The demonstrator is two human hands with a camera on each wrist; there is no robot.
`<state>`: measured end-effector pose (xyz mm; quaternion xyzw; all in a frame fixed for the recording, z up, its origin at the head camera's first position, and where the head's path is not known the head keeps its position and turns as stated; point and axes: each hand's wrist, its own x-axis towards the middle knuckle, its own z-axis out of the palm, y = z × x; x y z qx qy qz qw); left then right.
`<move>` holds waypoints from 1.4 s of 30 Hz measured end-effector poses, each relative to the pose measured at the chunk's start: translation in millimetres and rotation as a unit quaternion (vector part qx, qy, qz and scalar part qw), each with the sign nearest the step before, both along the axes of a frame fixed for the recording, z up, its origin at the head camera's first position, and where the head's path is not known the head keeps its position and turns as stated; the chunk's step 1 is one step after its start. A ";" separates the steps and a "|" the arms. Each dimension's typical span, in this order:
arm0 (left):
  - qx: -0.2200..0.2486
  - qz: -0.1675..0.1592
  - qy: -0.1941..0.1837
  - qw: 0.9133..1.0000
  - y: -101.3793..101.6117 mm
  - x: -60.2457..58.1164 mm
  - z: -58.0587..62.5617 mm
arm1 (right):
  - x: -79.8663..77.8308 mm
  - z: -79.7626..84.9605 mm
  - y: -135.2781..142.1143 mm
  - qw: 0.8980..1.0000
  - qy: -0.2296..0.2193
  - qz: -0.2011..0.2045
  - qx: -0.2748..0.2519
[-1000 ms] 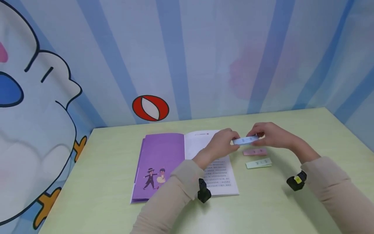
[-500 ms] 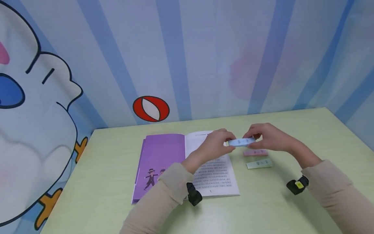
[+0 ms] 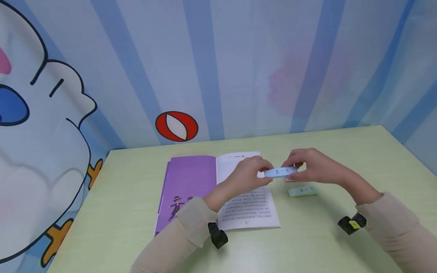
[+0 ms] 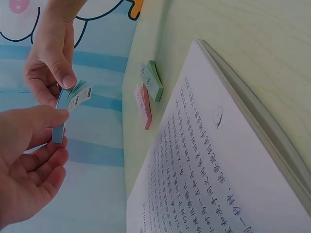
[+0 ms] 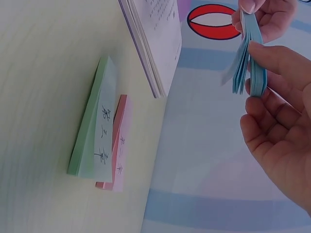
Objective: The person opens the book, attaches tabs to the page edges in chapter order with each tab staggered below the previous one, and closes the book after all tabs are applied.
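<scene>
A light-blue pad of sticky notes (image 3: 279, 172) with handwriting on its top sheet is held above the table, right of the open book. My left hand (image 3: 247, 173) pinches its left end between thumb and fingers. The other end is pinched by my right hand (image 3: 317, 167). In the right wrist view the blue sheets (image 5: 240, 68) are splayed apart near the right thumb. Under the hands lie a green sticky-note pad (image 5: 90, 126) and a pink one (image 5: 120, 150), both with writing; my right hand mostly hides the pink pad in the head view.
The open book (image 3: 249, 214) lies left of the pads, a purple page (image 3: 192, 174) on one side and printed text on the other. Behind the pale green table (image 3: 112, 212) stands a striped blue backdrop (image 3: 235, 76) with a cartoon figure.
Both hands have moved the blue pad slightly left and toward the person. The right hand has come down over the pink pad in the head view. The book and green pad stay put.
</scene>
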<state>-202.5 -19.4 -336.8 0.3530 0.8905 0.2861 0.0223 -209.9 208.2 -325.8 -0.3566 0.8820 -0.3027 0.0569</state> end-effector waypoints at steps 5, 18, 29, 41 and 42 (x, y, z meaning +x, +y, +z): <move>0.000 -0.004 0.004 1.000 -3.2 5.0 -1.9 | 6.2 -1.5 -1.2 1.000 0.008 0.008 0.004; 0.024 -0.019 0.014 0.999 -13.9 20.5 -5.2 | 23.4 -0.4 -9.6 0.999 0.011 0.032 -0.021; 0.052 -0.037 0.005 0.998 -25.3 26.5 -6.6 | 33.4 -2.3 -16.4 0.999 0.015 0.032 -0.027; 0.055 -0.041 -0.008 0.998 -31.1 33.1 -6.9 | 39.3 -4.9 -21.7 0.999 0.022 0.032 -0.020; 0.056 -0.041 -0.008 0.998 -31.5 33.5 -7.1 | 39.6 -5.1 -21.8 0.999 0.023 0.032 -0.020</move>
